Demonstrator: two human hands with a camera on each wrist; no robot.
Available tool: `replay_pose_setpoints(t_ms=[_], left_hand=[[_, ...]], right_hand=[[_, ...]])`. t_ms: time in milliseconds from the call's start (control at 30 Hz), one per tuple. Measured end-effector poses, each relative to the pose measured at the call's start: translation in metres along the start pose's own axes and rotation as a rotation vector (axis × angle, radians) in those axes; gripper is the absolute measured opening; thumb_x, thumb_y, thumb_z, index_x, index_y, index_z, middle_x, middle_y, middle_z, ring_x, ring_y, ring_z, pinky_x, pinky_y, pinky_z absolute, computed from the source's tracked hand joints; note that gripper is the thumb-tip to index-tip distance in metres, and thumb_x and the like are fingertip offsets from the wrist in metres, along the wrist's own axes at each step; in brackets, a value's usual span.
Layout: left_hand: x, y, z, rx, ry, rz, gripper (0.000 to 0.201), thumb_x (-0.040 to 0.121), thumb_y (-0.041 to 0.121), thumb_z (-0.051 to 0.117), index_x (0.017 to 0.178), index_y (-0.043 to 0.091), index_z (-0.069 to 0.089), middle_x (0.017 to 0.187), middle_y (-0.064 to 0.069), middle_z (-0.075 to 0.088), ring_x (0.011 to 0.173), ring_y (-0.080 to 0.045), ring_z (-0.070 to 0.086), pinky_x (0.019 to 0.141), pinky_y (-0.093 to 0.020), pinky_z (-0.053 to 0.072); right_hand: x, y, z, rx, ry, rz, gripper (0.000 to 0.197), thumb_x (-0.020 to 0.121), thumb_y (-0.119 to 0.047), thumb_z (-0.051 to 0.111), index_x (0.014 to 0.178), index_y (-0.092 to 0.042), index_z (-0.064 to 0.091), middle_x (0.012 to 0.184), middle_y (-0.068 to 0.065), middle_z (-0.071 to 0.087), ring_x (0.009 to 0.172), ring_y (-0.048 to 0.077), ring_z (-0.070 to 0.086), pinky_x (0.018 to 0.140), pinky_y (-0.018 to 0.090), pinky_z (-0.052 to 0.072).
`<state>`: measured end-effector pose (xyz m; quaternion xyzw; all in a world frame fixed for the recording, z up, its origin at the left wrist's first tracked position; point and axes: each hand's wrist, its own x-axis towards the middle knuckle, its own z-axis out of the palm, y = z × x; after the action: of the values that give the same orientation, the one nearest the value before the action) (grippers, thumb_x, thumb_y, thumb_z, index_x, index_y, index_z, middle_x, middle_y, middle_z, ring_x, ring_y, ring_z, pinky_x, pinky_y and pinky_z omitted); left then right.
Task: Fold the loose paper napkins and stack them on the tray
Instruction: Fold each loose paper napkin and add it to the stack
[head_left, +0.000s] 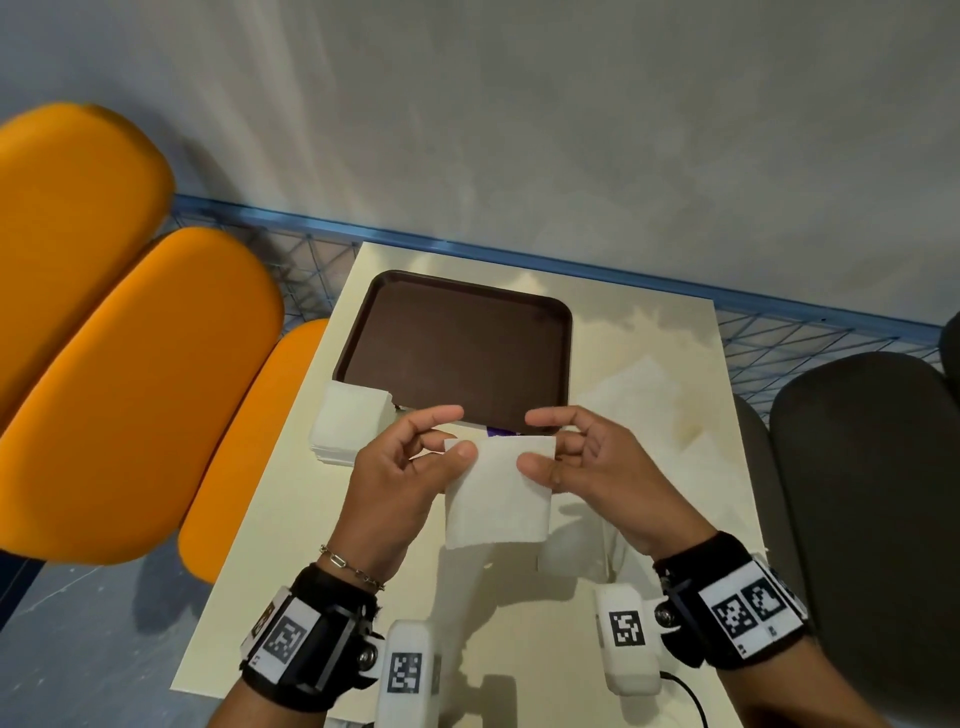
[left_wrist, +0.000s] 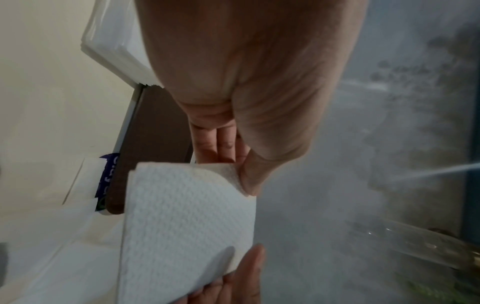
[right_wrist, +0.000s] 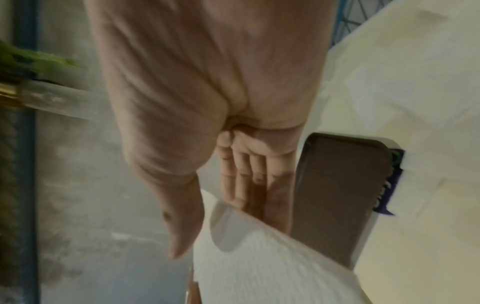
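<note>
A white paper napkin (head_left: 496, 493) hangs in the air above the table, just in front of the brown tray (head_left: 457, 343). My left hand (head_left: 410, 467) pinches its top left corner between thumb and fingers, and my right hand (head_left: 576, 462) pinches the top right corner. In the left wrist view the napkin (left_wrist: 187, 222) shows a doubled top edge under my thumb. The right wrist view has the napkin (right_wrist: 272, 263) below my fingers, with the tray (right_wrist: 335, 195) beside them. The tray holds nothing. A stack of white napkins (head_left: 350, 423) lies at the tray's near left corner.
The cream table (head_left: 649, 415) stands against a grey wall with a blue wire rail (head_left: 571, 270) behind it. Orange chairs (head_left: 135, 389) crowd the left side, dark chairs (head_left: 872, 467) the right. A purple-printed wrapper (head_left: 501, 431) peeks out under the tray's near edge.
</note>
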<state>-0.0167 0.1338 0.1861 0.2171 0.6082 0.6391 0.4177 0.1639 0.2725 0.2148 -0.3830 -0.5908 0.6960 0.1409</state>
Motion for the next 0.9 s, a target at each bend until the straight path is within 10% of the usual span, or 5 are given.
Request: replay_pose_setpoints(t_ms=[367,567,700,900], left_hand=[[0.018,-0.031,-0.054,0.133,0.217,-0.03,0.031,0.087,0.029,0.083,0.115,0.04,0.073,0.101,-0.009,0.07,0.095,-0.02,0.074,0.077,-0.038,0.066],[0.026,-0.041,-0.083,0.054,0.194,-0.193,0.024,0.089,0.019,0.082,0.112,0.019,0.078,0.098,-0.003,0.081,0.095,-0.023,0.078,0.077,-0.037,0.064],[0.04,-0.053,-0.109,0.088,0.305,-0.189,0.013,0.088,0.02,0.084,0.099,0.013,0.082,0.093,0.0,0.081,0.082,-0.019,0.077,0.06,-0.026,0.055],[0.076,-0.068,-0.138,0.153,0.401,-0.203,0.011,0.085,0.02,0.087,0.094,0.016,0.082,0.085,-0.002,0.081,0.078,-0.022,0.077,0.065,-0.036,0.062]], right_hand=[[0.049,0.032,0.044,-0.046,-0.001,0.125,0.037,0.086,-0.005,0.086,0.119,-0.01,0.068,0.085,0.012,0.081,0.076,0.018,0.076,0.067,0.027,0.059],[0.089,0.05,0.08,-0.009,-0.048,0.149,0.041,0.09,-0.013,0.084,0.127,-0.013,0.066,0.098,0.011,0.082,0.094,0.025,0.079,0.087,0.042,0.064],[0.109,0.061,0.104,-0.044,-0.176,0.221,0.04,0.089,-0.011,0.085,0.125,-0.011,0.068,0.103,0.016,0.081,0.099,0.032,0.079,0.083,0.041,0.065],[0.148,0.078,0.134,-0.094,-0.126,0.291,0.034,0.087,-0.004,0.085,0.117,-0.002,0.068,0.099,0.016,0.081,0.089,0.028,0.08,0.073,0.032,0.064]])
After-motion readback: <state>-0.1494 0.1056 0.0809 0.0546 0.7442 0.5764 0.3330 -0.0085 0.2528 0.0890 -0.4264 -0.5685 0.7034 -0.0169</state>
